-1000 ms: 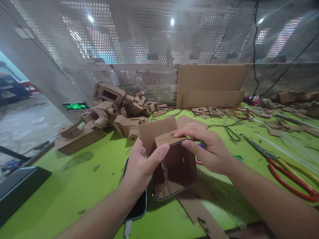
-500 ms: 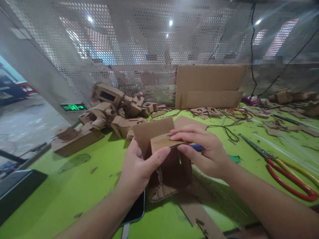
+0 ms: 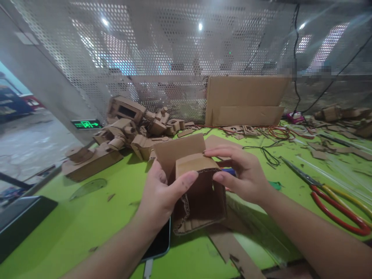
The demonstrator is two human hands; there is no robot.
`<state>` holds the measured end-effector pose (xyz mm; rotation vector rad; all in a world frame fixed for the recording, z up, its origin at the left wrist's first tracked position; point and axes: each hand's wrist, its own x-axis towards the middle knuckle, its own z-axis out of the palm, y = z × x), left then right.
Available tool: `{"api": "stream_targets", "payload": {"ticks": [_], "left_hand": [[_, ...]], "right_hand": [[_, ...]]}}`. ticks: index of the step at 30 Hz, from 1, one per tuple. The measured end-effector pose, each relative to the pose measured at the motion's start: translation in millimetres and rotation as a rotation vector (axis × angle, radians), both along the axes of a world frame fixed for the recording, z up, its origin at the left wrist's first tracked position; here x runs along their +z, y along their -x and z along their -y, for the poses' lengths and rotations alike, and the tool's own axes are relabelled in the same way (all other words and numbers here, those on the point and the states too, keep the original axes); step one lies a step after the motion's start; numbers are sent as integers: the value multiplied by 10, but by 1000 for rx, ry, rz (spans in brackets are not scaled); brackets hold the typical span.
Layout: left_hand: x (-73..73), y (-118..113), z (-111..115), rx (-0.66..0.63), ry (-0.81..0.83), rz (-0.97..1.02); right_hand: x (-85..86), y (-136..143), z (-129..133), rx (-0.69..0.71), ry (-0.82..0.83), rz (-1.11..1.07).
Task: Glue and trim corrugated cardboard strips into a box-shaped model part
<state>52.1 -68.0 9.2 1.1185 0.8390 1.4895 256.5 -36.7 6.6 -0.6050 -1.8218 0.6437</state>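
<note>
A small open-ended cardboard box [image 3: 200, 211] stands in front of me on the green table, with a raised flap at its back and a curved top piece. My left hand [image 3: 162, 190] grips its left side, thumb lying along the top piece. On the right, my right hand [image 3: 242, 172] touches the top piece's right edge, fingertips above and thumb at the rim, closed lightly on it. The box's inside is dark, and the left hand's fingers are mostly hidden behind it. A phone [image 3: 159, 242] with a white cable lies partly under my left forearm.
Red-and-yellow-handled scissors [image 3: 322, 188] lie at the right. Cardboard models [image 3: 124, 124] crowd the back left; a large cardboard sheet [image 3: 247, 99] leans on the perforated wall. Cardboard strips [image 3: 229, 248], wires [image 3: 279, 132] and a clear curved piece [image 3: 88, 188] lie about.
My right hand has shifted slightly right, its fingers drawing back along the top piece towards the edge. More of the top piece's front edge shows. The left hand keeps its grip.
</note>
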Motion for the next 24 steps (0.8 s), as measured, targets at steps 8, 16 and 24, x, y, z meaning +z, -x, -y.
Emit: {"api": "stream_targets", "payload": {"ticks": [8,16,24], "left_hand": [[-30,22,-25,-18,14,4],[-48,14,-28,-45,42,-8],[-100,53,-27,-95,37,-15]], "right_hand": [[40,3,-8,-20,-130,66],[45,-5,-9,-14,-125,129],[53,26,16,-66,-183,151]]}}
